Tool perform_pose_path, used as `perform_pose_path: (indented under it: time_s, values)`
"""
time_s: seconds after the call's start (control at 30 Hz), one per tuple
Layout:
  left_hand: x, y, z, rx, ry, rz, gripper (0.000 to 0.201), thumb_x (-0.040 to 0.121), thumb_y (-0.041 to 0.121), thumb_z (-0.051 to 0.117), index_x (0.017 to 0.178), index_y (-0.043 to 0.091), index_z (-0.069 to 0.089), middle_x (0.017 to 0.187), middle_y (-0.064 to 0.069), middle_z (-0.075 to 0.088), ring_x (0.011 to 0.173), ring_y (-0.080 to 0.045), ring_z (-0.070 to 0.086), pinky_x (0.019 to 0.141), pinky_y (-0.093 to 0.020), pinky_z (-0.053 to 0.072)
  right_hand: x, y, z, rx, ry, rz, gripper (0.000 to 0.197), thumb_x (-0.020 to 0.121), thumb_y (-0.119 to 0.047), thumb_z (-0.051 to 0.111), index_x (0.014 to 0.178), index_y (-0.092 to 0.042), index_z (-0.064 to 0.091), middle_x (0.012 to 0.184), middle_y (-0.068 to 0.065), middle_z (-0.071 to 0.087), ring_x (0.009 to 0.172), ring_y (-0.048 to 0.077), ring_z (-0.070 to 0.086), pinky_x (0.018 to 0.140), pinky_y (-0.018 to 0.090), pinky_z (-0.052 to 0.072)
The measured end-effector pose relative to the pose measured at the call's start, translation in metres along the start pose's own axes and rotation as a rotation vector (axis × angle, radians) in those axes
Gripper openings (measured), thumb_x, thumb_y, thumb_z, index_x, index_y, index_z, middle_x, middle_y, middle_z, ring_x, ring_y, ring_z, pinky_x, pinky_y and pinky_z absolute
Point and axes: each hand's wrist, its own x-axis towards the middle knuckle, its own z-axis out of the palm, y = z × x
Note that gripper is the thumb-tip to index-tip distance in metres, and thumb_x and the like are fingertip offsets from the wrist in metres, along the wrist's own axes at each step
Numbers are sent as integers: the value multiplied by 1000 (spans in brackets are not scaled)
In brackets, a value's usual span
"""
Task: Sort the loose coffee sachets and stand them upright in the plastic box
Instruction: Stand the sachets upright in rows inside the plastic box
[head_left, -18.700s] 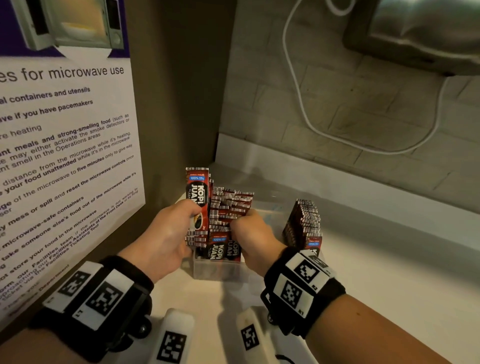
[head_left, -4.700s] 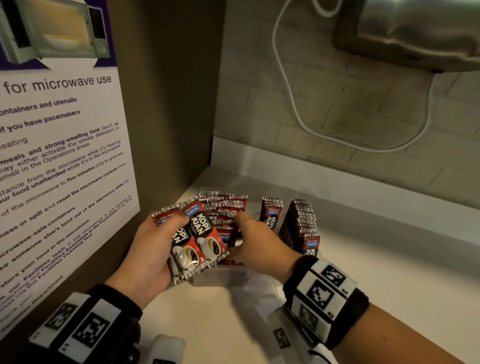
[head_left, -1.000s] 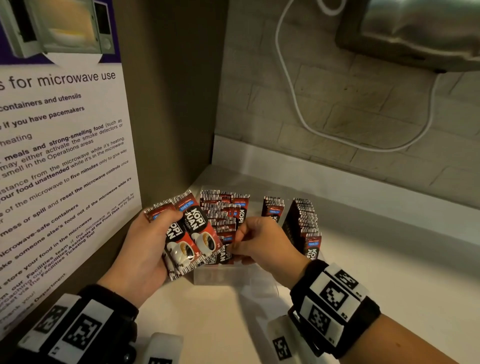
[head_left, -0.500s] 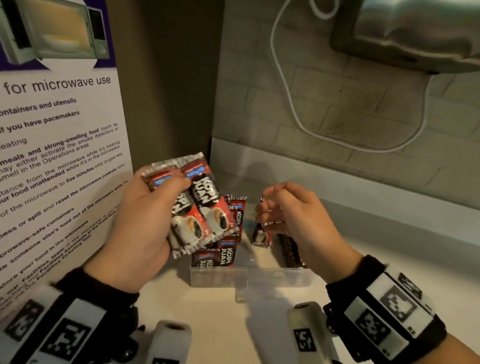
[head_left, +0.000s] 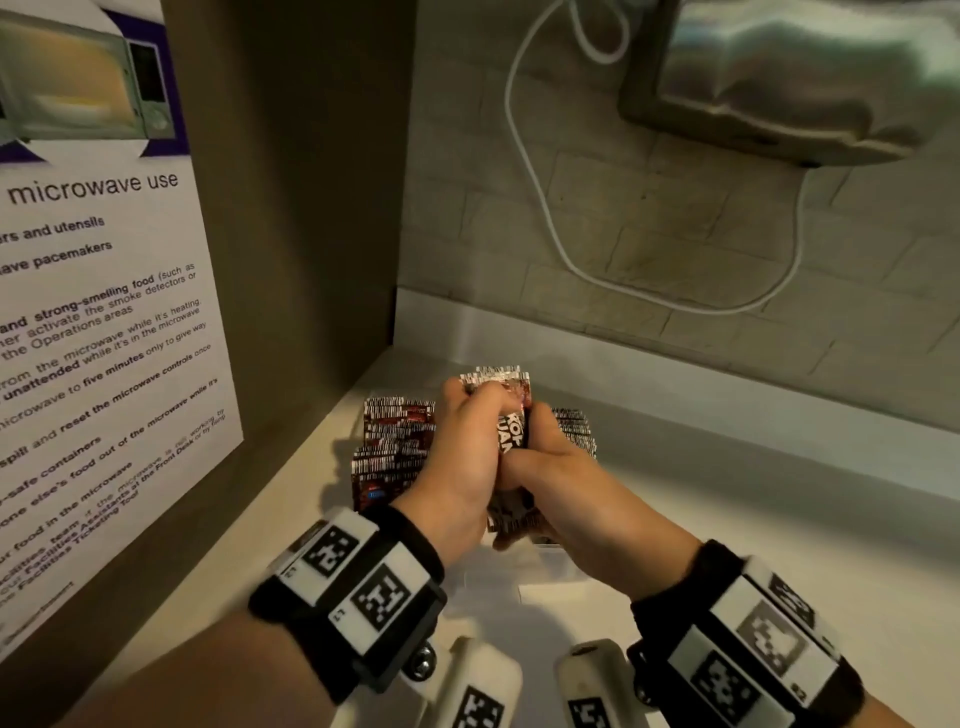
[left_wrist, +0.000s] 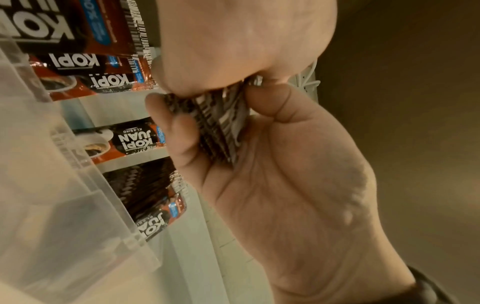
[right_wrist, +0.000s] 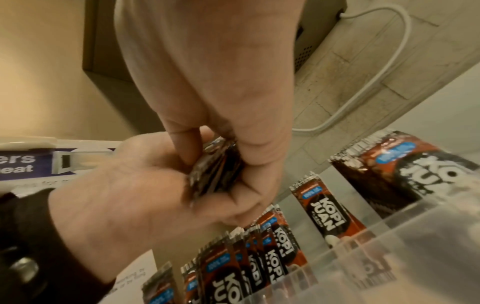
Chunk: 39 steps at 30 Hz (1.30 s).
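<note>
Both hands, the left hand (head_left: 464, 462) and the right hand (head_left: 558, 478), grip one small stack of Kopi Juan sachets (head_left: 511, 431) together above the clear plastic box (right_wrist: 389, 257). More sachets (head_left: 395, 441) stand upright inside it, partly hidden by the hands. The box sits on the pale surface (head_left: 753, 519) in a corner, beside a microwave poster (head_left: 93, 322) and below a white cable (head_left: 545, 218).

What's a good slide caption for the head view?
Both hands grip a bundle of coffee sachets above the plastic box.

Plastic box (head_left: 540, 564) mostly hidden behind both hands, held sachet bundle (head_left: 511, 441) count indeterminable, wall poster (head_left: 98, 322) text cropped at left edge, wristband markers motion-blurred.
</note>
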Motion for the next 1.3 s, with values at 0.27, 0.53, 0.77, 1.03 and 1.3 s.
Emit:
perform_pose_path:
  time_s: [0.27, 0.53, 0.77, 1.03, 1.3]
  values:
    - [1, -12, 4, 107, -39, -77, 15, 93, 13, 49, 105, 12, 57, 83, -6, 62, 69, -15, 59, 56, -25, 44, 12, 22, -11, 78, 192, 55, 38, 84, 6, 45, 118, -11, 47, 77, 9, 56, 58, 18, 55, 45, 25, 40]
    - [-3, -22, 10, 164, -23, -223, 36, 95, 46, 47, 110, 19, 66, 98, -8, 67, 89, -18, 62, 70, -27, 45, 19, 32, -11, -19, 135, 139, 22, 87, 7, 47, 104, -4, 55, 73, 8, 55, 56, 13, 51, 49, 20, 40]
    - [5, -21, 18, 181, 11, -270, 58, 91, 64, 40, 125, 22, 59, 118, -10, 60, 107, -21, 57, 86, -32, 45, 32, 33, -16, -149, 196, 176, 16, 78, 11, 43, 85, 6, 57, 78, 23, 53, 72, 31, 48, 63, 40, 36]
    - [14, -28, 21, 155, 87, -324, 67, 91, 66, 38, 124, 10, 56, 121, -14, 57, 113, -25, 53, 101, -37, 40, 48, 46, -13, -259, 223, 229, 16, 89, -3, 49, 97, -1, 62, 83, 11, 66, 69, 21, 61, 60, 28, 49]
    - [22, -29, 23, 110, 110, -371, 67, 93, 61, 40, 129, 7, 54, 126, -16, 57, 120, -29, 52, 108, -44, 37, 47, 51, -16, -137, 202, 241, 19, 89, 5, 43, 84, -7, 57, 58, 0, 55, 48, 8, 50, 44, 16, 37]
